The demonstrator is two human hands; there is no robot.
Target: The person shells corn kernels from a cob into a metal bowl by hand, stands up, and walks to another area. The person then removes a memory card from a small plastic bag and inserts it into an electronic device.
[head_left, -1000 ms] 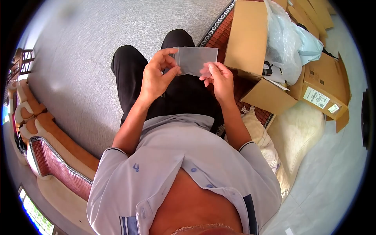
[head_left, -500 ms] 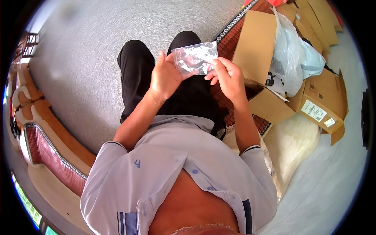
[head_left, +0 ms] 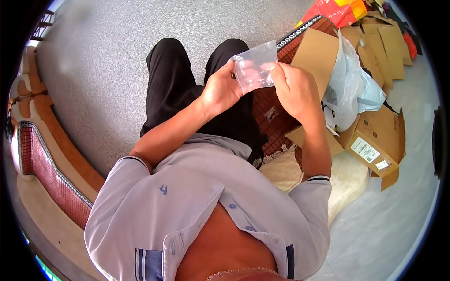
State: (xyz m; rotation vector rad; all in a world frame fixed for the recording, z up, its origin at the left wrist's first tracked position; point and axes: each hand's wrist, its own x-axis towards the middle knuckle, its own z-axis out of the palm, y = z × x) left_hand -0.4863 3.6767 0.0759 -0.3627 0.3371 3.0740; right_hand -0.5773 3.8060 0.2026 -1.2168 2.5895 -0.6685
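Note:
A small clear plastic bag (head_left: 254,61) is stretched between my hands above my knees. My left hand (head_left: 222,90) has its left side, thumb at the edge and fingers showing through from behind. The thumb and fingers of my right hand (head_left: 296,89) pinch the bag's right edge, the other fingers curled in. Through the film I see only my fingers; whether anything small lies inside, I cannot tell.
To the right stands an open cardboard box (head_left: 315,58) with a translucent plastic bag (head_left: 344,86) in it. Beside it are a labelled carton (head_left: 375,140) and flattened cardboard (head_left: 391,51). A red and yellow bag (head_left: 335,11) lies farther back. A wooden sofa (head_left: 58,136) is at left.
Both hands have moved right with the bag. My left thumb, raised off the bag before, now presses on its left edge. My right hand has turned so its back shows more.

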